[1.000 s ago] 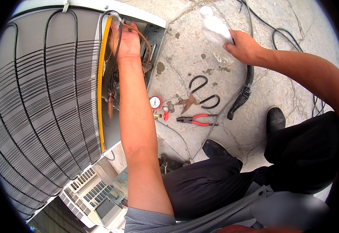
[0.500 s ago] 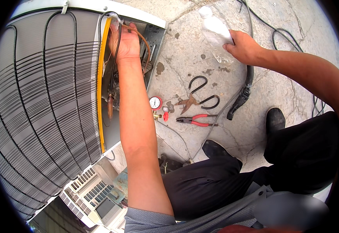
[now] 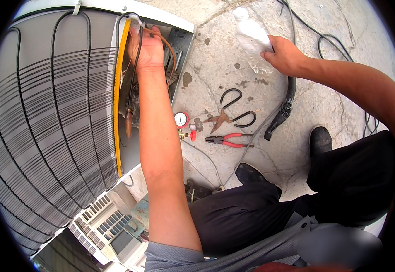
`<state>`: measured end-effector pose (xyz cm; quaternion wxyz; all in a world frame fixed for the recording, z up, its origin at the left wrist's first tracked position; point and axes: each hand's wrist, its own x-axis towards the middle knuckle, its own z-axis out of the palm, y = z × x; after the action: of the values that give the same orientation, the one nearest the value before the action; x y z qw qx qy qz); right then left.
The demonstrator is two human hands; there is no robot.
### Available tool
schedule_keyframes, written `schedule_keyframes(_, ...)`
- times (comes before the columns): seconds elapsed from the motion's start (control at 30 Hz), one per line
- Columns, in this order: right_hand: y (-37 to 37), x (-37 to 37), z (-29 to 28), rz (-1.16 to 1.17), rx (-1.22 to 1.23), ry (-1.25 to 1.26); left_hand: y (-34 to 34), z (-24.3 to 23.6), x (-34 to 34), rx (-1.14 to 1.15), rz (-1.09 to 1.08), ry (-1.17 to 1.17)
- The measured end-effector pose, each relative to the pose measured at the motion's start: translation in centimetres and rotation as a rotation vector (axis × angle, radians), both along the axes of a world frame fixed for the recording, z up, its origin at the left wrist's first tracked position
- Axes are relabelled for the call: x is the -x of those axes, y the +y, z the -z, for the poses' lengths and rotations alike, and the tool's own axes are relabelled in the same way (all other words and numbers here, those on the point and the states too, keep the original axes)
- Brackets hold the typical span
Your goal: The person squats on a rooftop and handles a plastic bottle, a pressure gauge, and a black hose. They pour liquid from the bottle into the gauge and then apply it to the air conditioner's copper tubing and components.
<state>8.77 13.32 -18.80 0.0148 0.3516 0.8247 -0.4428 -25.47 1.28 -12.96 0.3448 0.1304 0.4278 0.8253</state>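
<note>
My left hand reaches, palm toward me, into the open compartment at the lower end of a fridge's back panel. Its fingers curl beside a thin copper tube and a black tube; what they hold is hidden. Below it, a copper filter drier hangs from the black tube. My right hand is closed around a clear plastic bottle with a white cap, tilted over the concrete. The contents look white and clear in parts.
The fridge's black condenser coil fills the left side. On the concrete lie a pressure gauge, rusty snips, red-handled pliers and a taped black hose. A beige vented unit stands near the lower left; cables run at right.
The bottle in my right hand has shifted very slightly to the right. My left hand stays in the compartment.
</note>
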Motion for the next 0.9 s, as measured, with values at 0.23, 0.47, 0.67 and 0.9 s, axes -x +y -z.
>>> schedule_keyframes(0.23, 0.03, -0.05, -0.17, 0.002, 0.010, 0.012, 0.03, -0.06, -0.05, 0.000, 0.001, 0.005)
schedule_keyframes(0.47, -0.13, 0.16, -0.31, 0.009, -0.001, -0.003, -0.03, -0.19, -0.24, -0.011, 0.003, 0.007)
schedule_keyframes(0.67, -0.01, 0.16, -0.26, 0.006, 0.015, -0.018, 0.00, -0.02, -0.05, -0.013, 0.004, 0.005)
schedule_keyframes(0.9, 0.03, 0.19, -0.13, 0.001, -0.006, -0.015, 0.00, 0.04, 0.10, -0.006, 0.006, 0.000)
